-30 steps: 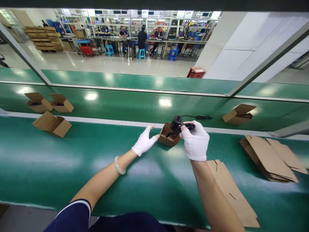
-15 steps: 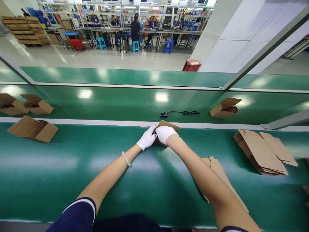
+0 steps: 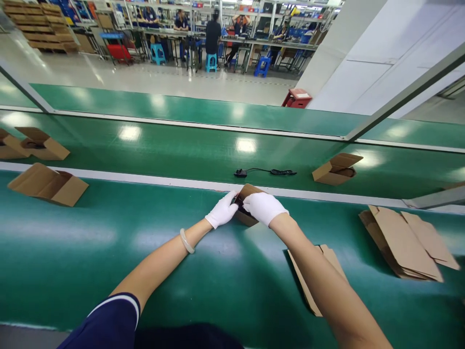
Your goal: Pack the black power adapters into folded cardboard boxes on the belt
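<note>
Two white-gloved hands are meeting over a small cardboard box [image 3: 248, 217] at the far edge of a green worktop [image 3: 109, 252]. The left hand [image 3: 222, 213] is pressing its closed fingers against the box's left side, thumb raised toward the opening. The right hand [image 3: 264, 207] is curling over the top of the box, fingers bent down at its mouth. A black object [image 3: 240, 200] is showing in the opening between the two hands, mostly hidden by the fingers. A pale bracelet [image 3: 186, 241] is circling the left wrist.

The box is sitting just in front of a white rail [image 3: 145, 180] that is dividing the worktop from a green conveyor belt [image 3: 163, 150] behind it. On the belt, just beyond the box, a black power adapter with its coiled cable [image 3: 254, 172] is lying flat. Farther right on the belt, an open carton [image 3: 336, 169] is lying on its side.

Bare green surface is spreading wide to the left of the hands, up to an open carton lying near the rail [image 3: 47, 184]. A flattened carton [image 3: 312, 276] is lying under the right forearm, touching it or nearly so. A stack of flattened cartons [image 3: 403, 240] is lying well apart to the right. Between the arms and toward the near edge, the worktop is lying open.
</note>
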